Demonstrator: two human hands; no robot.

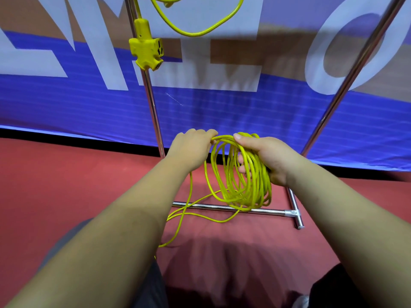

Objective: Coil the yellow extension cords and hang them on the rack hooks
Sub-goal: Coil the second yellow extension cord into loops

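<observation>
My right hand (pixel 268 158) grips a coil of yellow extension cord (pixel 240 187) with several loops hanging down from it. My left hand (pixel 191 145) pinches one strand of the same cord at the coil's upper left. A loose tail of the cord (pixel 189 215) trails from the coil down across the red floor toward me. Another yellow cord loop (pixel 195 30) hangs at the top of the view on the metal rack, and its yellow multi-outlet end (pixel 145 50) dangles against the rack's left pole (pixel 153 107).
The rack's chrome base bar (pixel 266 211) lies on the red floor (pixel 66 185) just below the coil, with a T-joint foot (pixel 294 215) at right. A slanted right pole (pixel 355 70) rises in front of a blue banner (pixel 244 116) with large white letters. My knees show at the bottom.
</observation>
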